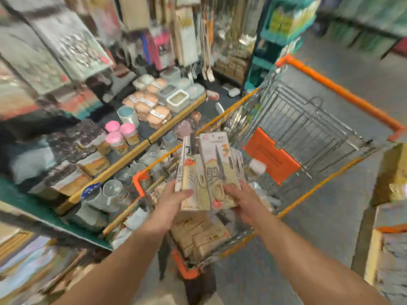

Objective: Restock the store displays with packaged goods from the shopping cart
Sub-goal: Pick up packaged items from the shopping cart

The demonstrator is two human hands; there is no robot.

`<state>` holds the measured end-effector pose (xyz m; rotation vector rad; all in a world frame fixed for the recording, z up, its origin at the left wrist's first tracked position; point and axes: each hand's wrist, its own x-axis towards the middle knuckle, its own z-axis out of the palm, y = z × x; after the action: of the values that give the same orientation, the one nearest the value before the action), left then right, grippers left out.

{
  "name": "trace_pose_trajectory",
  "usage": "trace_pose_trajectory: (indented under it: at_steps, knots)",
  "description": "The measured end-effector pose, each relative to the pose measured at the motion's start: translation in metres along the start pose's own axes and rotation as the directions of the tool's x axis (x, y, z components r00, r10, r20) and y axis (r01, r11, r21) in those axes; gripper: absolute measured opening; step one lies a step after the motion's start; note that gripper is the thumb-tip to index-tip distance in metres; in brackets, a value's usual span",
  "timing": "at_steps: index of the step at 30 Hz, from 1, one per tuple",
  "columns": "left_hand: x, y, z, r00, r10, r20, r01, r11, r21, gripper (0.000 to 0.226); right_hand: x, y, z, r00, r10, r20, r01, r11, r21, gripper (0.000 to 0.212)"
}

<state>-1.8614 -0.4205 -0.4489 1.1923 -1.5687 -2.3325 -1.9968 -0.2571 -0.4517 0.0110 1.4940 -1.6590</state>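
Two bare forearms reach forward from the bottom of the view, over the near end of an orange-trimmed wire shopping cart point(339, 91). Left hand point(170, 200) grips the lower edge of a carded kitchen-tool pack point(190, 179), thumb laid across its front; behind this pack stand one or two more narrow cards, though blur hides how many. Right hand point(242, 200) pinches the bottom corner of a carded scissors pack point(220, 166), fingers curled behind the card. Both packs stand upright and fanned, touching each other, held above the cart's near left corner. Below them, inside the cart basket, lies a heap of further beige packaged goods point(202, 236), so much stock is not yet unloaded. An orange child-seat flap point(269, 154) sits folded against the cart's far grid. Just beside the cart's left rim runs a low display shelf point(136, 150) with a wooden front edge, carrying pink-lidded jars point(120, 136) near its middle and peach-lidded food containers point(152, 107) toward its far end. Hanging utensil packs point(187, 36) fill the wall display beyond. Judging by the loaded basket and the packs in hand, restocking appears to be underway with plenty left: these cards need hanging, then the heap below.
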Motion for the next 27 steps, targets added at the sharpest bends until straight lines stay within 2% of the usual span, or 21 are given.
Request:
trace_pose_trajectory:
  at_steps: [3, 6, 8, 10, 12, 15, 17, 21, 23, 25, 26, 27]
  knots:
    - [-0.033, 0.046, -0.013, 0.982, 0.145, -0.124, -0.152, 0.987, -0.046, 0.041, -0.013, -0.038, 0.038, 0.993, -0.064, 0.104, 0.071, 0.995, -0.065, 0.014]
    - [-0.052, 0.090, -0.039, 0.941, 0.283, -0.184, -0.299, 0.952, -0.065, 0.061, -0.017, -0.075, 0.084, 0.974, -0.095, 0.204, 0.123, 0.984, -0.130, 0.017]
    - [-0.065, 0.121, -0.061, 0.910, 0.376, -0.173, -0.392, 0.918, -0.064, 0.055, -0.020, -0.099, 0.120, 0.949, -0.137, 0.284, 0.190, 0.967, -0.171, 0.017]
    - [-0.074, 0.152, -0.082, 0.880, 0.441, -0.178, -0.454, 0.890, -0.042, 0.046, -0.024, -0.123, 0.157, 0.925, -0.190, 0.330, 0.263, 0.945, -0.196, 0.027]
    - [-0.085, 0.185, -0.105, 0.838, 0.489, -0.243, -0.513, 0.857, -0.043, 0.046, -0.024, -0.144, 0.200, 0.894, -0.244, 0.375, 0.324, 0.932, -0.166, 0.034]
    - [-0.098, 0.233, -0.144, 0.788, 0.526, -0.322, -0.568, 0.821, -0.050, 0.037, -0.018, -0.167, 0.268, 0.886, -0.313, 0.341, 0.384, 0.908, -0.166, 0.046]
    - [-0.104, 0.265, -0.171, 0.766, 0.538, -0.352, -0.587, 0.808, -0.043, 0.039, -0.011, -0.178, 0.316, 0.878, -0.341, 0.337, 0.403, 0.906, -0.131, 0.039]
    - [-0.104, 0.330, -0.230, 0.725, 0.568, -0.390, -0.629, 0.777, -0.037, 0.073, -0.002, -0.199, 0.405, 0.873, -0.387, 0.298, 0.416, 0.908, -0.039, 0.015]
    - [-0.095, 0.360, -0.257, 0.695, 0.600, -0.396, -0.658, 0.753, -0.015, 0.076, 0.005, -0.210, 0.437, 0.867, -0.409, 0.283, 0.435, 0.900, -0.033, 0.017]
    - [-0.088, 0.384, -0.274, 0.680, 0.608, -0.411, -0.667, 0.745, 0.000, 0.090, 0.014, -0.220, 0.459, 0.871, -0.415, 0.262, 0.444, 0.894, -0.058, 0.024]
    - [-0.090, 0.395, -0.278, 0.679, 0.609, -0.409, -0.667, 0.745, 0.002, 0.088, 0.020, -0.226, 0.468, 0.869, -0.424, 0.256, 0.454, 0.889, -0.068, 0.021]
    - [-0.090, 0.403, -0.279, 0.675, 0.617, -0.405, -0.675, 0.738, 0.001, 0.074, 0.023, -0.231, 0.474, 0.866, -0.433, 0.250, 0.463, 0.883, -0.074, 0.016]
